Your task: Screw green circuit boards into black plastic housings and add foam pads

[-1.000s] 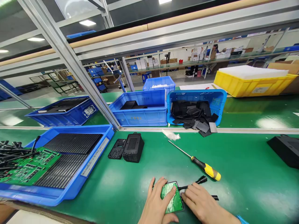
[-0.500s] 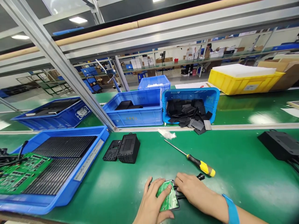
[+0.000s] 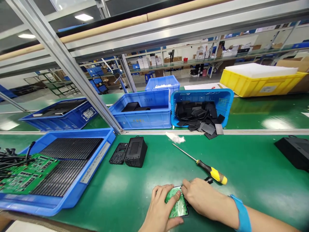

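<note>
Two hands were set close together at the near side: a dark-edged green circuit board was clamped in the left hand, low on the worktop, its face pressed by the thumb. Its right edge was met by the right hand's fingertips; whatever was pinched there was hidden. Best practice, it was judged, called for the board to be held level, with pressure taken near the rim. Just beyond, forward room was limited by a screwdriver, laid aslant beside a black cable end. Freer travel was offered leftward, up to the blue tray. Farther off, reach was bounded by stacked black cases and a pale rail.
</note>
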Action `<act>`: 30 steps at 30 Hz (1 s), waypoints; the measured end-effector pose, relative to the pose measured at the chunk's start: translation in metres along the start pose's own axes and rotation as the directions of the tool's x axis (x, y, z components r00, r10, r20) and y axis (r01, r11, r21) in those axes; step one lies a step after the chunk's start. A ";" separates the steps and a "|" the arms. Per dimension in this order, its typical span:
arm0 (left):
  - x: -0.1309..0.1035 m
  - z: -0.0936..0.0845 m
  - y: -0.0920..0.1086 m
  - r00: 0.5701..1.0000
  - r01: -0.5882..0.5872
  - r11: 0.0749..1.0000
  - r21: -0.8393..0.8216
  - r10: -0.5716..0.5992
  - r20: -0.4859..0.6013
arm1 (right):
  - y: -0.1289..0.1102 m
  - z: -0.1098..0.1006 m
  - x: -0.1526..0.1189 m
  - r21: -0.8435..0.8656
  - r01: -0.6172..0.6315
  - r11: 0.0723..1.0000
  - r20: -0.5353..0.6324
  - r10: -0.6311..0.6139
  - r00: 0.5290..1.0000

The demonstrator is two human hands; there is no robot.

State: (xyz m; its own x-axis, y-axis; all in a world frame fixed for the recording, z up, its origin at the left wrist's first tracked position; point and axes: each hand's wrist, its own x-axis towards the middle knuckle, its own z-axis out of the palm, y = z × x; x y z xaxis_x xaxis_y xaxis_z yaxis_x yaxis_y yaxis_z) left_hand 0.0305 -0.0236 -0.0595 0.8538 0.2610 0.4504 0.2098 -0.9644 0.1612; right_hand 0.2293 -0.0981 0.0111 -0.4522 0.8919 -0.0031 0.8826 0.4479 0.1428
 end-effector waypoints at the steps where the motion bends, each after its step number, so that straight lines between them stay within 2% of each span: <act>1: 0.000 0.000 0.000 1.000 0.003 1.000 -0.001 -0.003 -0.003 | 0.000 0.002 -0.002 0.001 0.007 1.000 -0.010 -0.007 1.000; 4: 0.000 0.000 0.000 1.000 0.007 1.000 -0.005 -0.007 -0.020 | 0.004 0.014 -0.010 0.024 -0.017 1.000 -0.047 0.019 0.999; 9: 0.001 -0.001 0.000 0.999 -0.001 1.000 -0.006 0.001 -0.039 | 0.003 0.037 -0.021 0.041 -0.136 0.990 -0.111 0.140 0.984; 11: 0.002 -0.001 0.001 0.999 -0.008 1.000 0.009 0.009 -0.047 | 0.001 0.040 -0.023 0.021 -0.120 0.993 -0.130 0.121 0.984; 17: 0.002 -0.002 0.003 0.999 -0.003 1.000 0.022 0.004 -0.038 | -0.009 0.045 -0.028 -0.122 0.040 0.992 -0.178 -0.061 0.982; 21: 0.002 -0.003 0.002 0.999 -0.025 0.999 0.041 0.026 -0.028 | -0.018 0.053 -0.026 -0.205 -0.022 0.979 -0.230 -0.026 0.973; 24: 0.001 -0.003 0.001 0.998 -0.046 0.996 0.077 0.050 -0.040 | -0.014 0.047 -0.023 -0.130 -0.057 0.990 -0.219 0.028 0.975; 27: 0.000 -0.005 0.001 0.997 -0.067 0.993 0.099 0.070 -0.035 | -0.008 0.034 -0.026 0.121 -0.142 0.983 -0.199 0.164 0.966; 28: 0.001 -0.005 0.002 0.997 -0.076 0.993 0.093 0.078 -0.019 | -0.008 0.031 -0.029 0.227 -0.143 0.963 -0.209 0.191 0.959; 30: 0.003 -0.007 0.005 0.995 -0.097 0.993 0.073 0.096 0.017 | -0.012 0.031 -0.034 0.366 -0.051 0.929 -0.300 0.169 0.939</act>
State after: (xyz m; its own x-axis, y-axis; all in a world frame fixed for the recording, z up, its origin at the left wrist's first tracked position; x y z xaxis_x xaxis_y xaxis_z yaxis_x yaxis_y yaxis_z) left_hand 0.0304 -0.0274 -0.0515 0.8778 0.1662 0.4493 0.1598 -0.9858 0.0525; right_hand 0.2382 -0.1314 -0.0209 -0.3139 0.8947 0.3178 0.8903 0.3937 -0.2289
